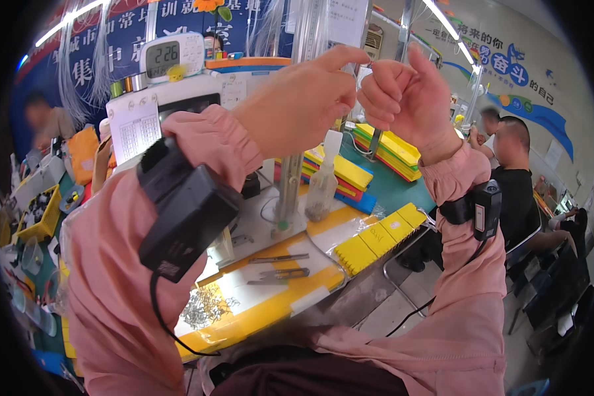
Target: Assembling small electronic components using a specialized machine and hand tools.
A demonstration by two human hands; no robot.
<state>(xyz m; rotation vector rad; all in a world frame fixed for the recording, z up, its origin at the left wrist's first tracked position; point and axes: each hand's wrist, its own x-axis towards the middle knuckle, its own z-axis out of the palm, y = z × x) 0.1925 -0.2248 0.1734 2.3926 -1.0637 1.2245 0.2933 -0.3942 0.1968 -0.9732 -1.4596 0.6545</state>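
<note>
Both my hands are raised above the table, close together in front of a metal post. My left hand [303,102] has its index finger stretched toward the right hand, with the other fingers curled in. My right hand [402,99] is closed, thumb up, its curled fingers turned toward the left. Anything held between the fingertips is too small or hidden to make out. Below, on the white and yellow work surface [244,290], lie tweezers [279,258], thread snips [285,273] and a pile of small metal pieces [204,307]. A clear plastic bottle [321,188] stands behind them.
A row of yellow blocks [379,239] lines the table's right edge. Stacked coloured trays [396,155] lie behind the bottle. A digital clock [171,58] sits on a white machine at the left. Seated people [515,171] are at the right, another person at far left.
</note>
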